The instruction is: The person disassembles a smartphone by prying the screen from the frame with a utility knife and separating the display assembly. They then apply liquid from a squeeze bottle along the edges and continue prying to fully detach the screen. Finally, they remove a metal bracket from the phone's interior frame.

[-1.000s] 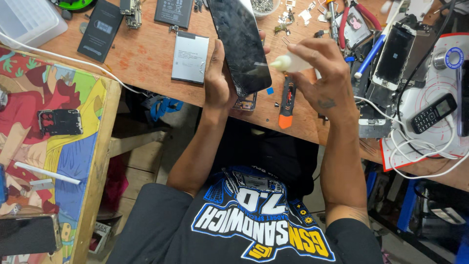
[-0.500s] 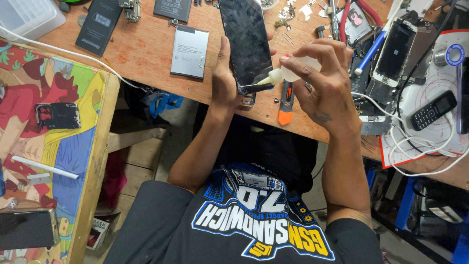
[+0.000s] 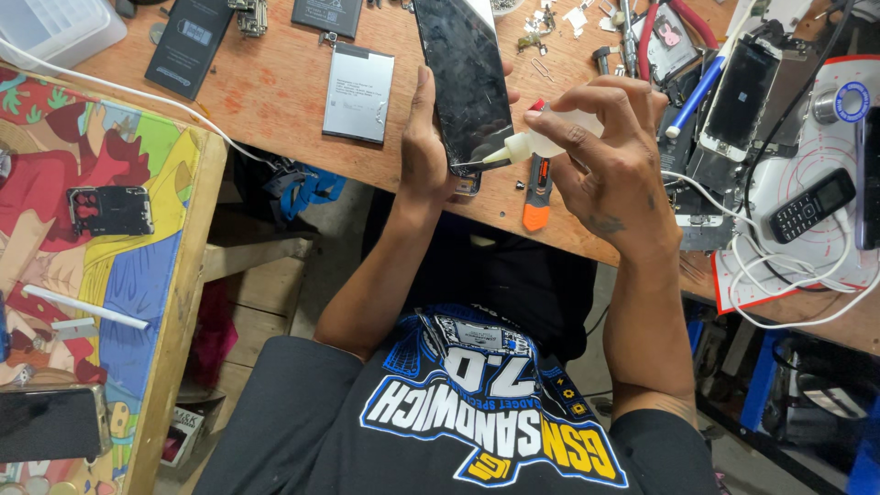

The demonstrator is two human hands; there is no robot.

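Upper centre of frame: left hand [image 3: 423, 151] grips the dark phone panel [image 3: 465, 78] by its lower left edge, tilted over the counter [image 3: 275, 92]. Right hand [image 3: 610, 160] is closed round a small white bottle [image 3: 550, 137], its nozzle touching the panel's lower edge. Judgement: squeeze lightly, keep the nozzle on the seam, hold the panel steady. Orange cutter [image 3: 537, 197] lies just below; grey battery [image 3: 358, 93] to the left.

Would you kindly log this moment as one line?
left hand: holds black glass phone screen | right hand: small white squeeze bottle, nozzle at screen's lower edge
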